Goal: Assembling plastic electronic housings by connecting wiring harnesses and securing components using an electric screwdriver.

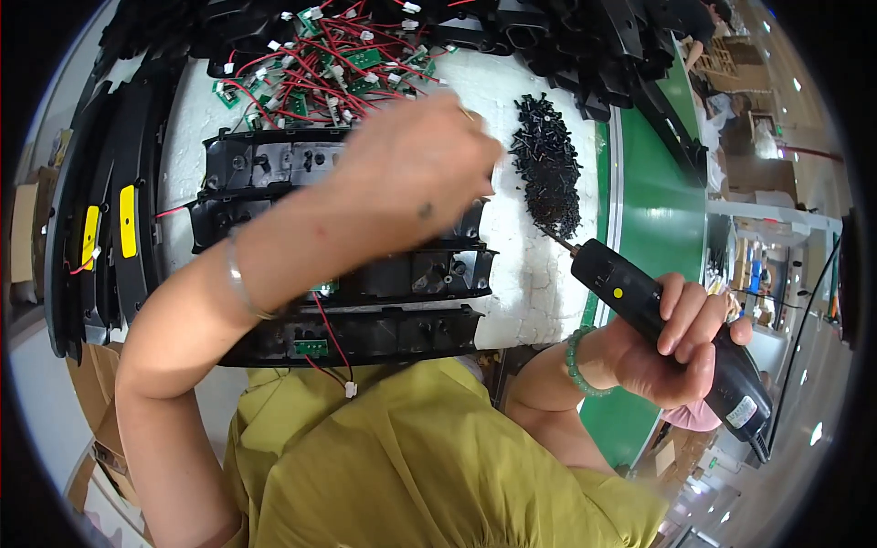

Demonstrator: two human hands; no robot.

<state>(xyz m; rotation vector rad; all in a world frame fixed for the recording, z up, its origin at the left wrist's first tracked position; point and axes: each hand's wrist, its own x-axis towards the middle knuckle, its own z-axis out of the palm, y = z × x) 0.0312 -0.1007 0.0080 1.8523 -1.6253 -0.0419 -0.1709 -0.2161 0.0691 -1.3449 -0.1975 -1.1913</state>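
Note:
My right hand (681,352) is wrapped round a black electric screwdriver (630,288) at the right. Its thin bit slants up and left to the near end of a pile of small black screws (546,169). My left hand (416,169), a little blurred, is closed with curled fingers, left of the screws. Whatever is in it stays hidden. Under that hand and forearm lie long black plastic housings (402,324) in rows, partly covered. The nearest housing carries a small green circuit board (311,348) with red and black wires ending in a white connector (351,390).
Beyond the housings is a heap of circuit boards with red wires (343,68). Black plastic parts (575,41) crowd the far side. Long black parts with yellow labels (128,219) stand at the left. A white foam sheet (525,310) lies on the green table (662,210).

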